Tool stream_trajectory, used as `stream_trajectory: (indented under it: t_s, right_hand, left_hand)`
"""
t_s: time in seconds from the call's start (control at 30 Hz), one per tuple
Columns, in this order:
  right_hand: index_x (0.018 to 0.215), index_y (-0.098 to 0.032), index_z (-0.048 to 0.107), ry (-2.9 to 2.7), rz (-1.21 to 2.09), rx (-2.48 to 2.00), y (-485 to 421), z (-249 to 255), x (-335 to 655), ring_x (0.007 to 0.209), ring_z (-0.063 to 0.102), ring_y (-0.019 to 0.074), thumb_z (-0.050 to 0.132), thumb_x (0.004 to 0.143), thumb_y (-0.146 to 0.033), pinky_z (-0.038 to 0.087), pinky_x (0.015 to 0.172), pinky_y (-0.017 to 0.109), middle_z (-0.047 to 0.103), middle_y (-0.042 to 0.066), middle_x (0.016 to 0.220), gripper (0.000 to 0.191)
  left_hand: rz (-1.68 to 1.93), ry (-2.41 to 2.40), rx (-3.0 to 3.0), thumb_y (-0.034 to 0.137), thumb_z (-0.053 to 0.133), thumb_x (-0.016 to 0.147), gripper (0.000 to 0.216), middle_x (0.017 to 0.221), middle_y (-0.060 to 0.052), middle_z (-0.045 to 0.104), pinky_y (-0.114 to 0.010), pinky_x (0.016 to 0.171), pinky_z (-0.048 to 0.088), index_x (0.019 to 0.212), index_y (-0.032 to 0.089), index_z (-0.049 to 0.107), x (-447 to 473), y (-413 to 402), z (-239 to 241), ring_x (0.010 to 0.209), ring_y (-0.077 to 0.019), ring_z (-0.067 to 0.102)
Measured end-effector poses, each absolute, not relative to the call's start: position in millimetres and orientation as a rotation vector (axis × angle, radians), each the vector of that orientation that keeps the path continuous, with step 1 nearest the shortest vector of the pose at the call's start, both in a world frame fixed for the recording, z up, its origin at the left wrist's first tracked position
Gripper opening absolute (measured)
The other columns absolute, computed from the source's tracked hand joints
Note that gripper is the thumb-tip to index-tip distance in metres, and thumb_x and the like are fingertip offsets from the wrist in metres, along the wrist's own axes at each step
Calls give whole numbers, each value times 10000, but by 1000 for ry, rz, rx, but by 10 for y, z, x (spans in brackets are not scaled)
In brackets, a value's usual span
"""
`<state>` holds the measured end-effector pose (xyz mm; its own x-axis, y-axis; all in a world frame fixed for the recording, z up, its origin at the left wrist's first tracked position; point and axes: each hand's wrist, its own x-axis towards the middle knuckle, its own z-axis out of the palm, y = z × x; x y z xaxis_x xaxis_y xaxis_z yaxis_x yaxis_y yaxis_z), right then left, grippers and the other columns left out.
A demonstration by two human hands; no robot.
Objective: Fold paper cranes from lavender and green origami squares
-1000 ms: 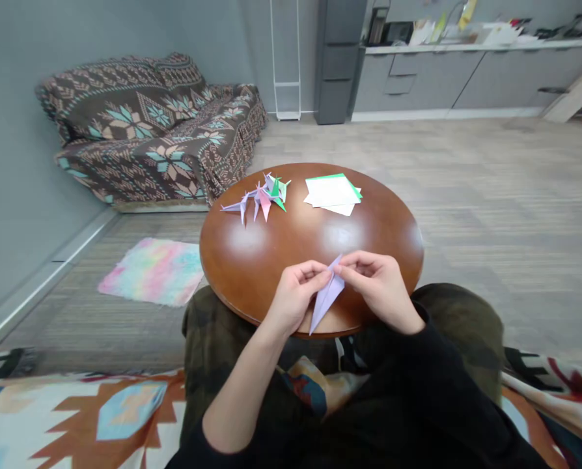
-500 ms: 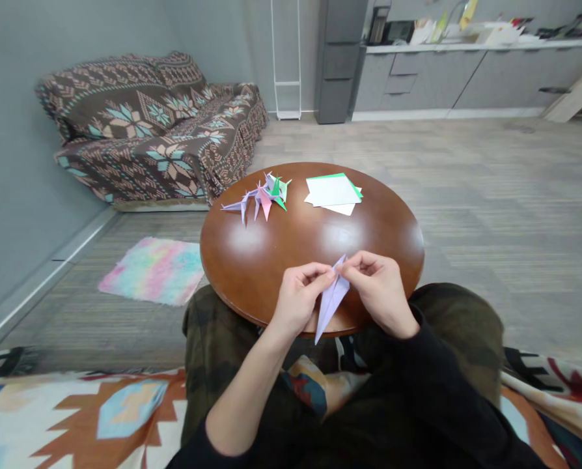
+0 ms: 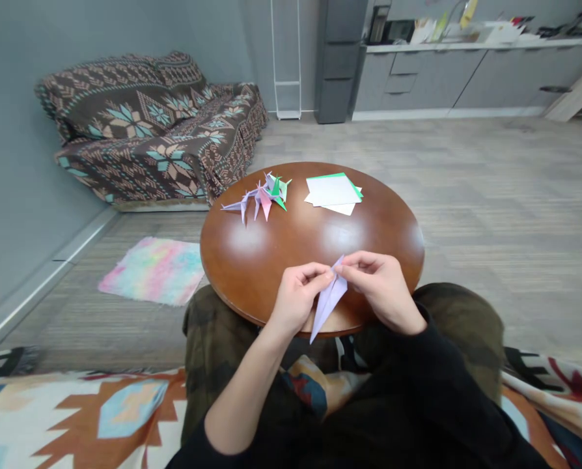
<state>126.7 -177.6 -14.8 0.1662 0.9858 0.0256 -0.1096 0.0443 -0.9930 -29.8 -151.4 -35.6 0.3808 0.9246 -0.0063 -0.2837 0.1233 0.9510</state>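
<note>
Both hands pinch a narrow, pointed piece of folded lilac paper (image 3: 326, 304) above the near edge of a round brown wooden table (image 3: 252, 247). My left hand (image 3: 298, 296) grips its upper left side with thumb and fingers closed. My right hand (image 3: 379, 286) pinches the top tip from the right. The long point of the paper hangs down toward my lap. At the table's far left lies a cluster of finished paper cranes (image 3: 262, 194) in lilac, pink and green. A small stack of flat paper sheets (image 3: 332, 193), white over green, lies at the far middle.
A patterned brown sofa (image 3: 149, 130) stands at the back left beside a pastel rug (image 3: 152, 270) on the floor. Grey cabinets and a cluttered counter (image 3: 467, 45) line the far wall. A patterned blanket (image 3: 76, 417) lies at my sides.
The folded lilac paper's lower point swung slightly left and right while both hands kept pinching its top; the hands barely shifted.
</note>
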Motion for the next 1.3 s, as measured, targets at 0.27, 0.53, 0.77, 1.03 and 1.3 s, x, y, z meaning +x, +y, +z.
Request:
stream_trajectory:
  t_s: [0.27,0.53,0.77,1.03,1.3]
  right_hand:
    - [652,-154,733,-957,1062,-1215,-1768,-206,1229,474,405,85,837,711,-327,287,478,254,593,-22,528,210]
    - [839,-178,721,-914,843,-1191,-1639,-233,1378,494,403,95,782,792,-414,306,477,251,515,-52,580,248]
    - [793,-176,702,-1163,1192,-1081,-1691,-295,1324,633,538,120,790,807,-371,427,626,259,640,-18,689,214]
    - [721,-184,701,-1042,1046,-1129,-1684,-307,1278,580,533,123,783,765,-321,437,587,264,655,-13,661,166]
    - [648,-193,670,-1053,845,-1169,-1666,-349,1313,537,482,122,675,850,-315,406,551,264,557,-33,558,236]
  left_hand:
    - [1016,791,1184,297,773,780,160,717,-36,711,-257,667,426,770,137,781,-296,-1539,-255,658,-143,570]
    - [981,839,1188,331,766,779,196,682,-28,679,-256,626,384,741,139,753,-299,-1547,-307,624,-139,543]
    - [1010,773,1213,341,748,823,211,707,-20,676,-248,677,421,762,141,717,-319,-1521,-274,660,-132,559]
    - [1015,832,1259,320,763,812,179,773,-27,704,-261,730,467,827,149,712,-271,-1541,-281,733,-154,630]
    - [1028,831,1189,293,842,732,230,854,-61,767,-294,800,527,889,150,753,-326,-1505,-300,791,-181,701]
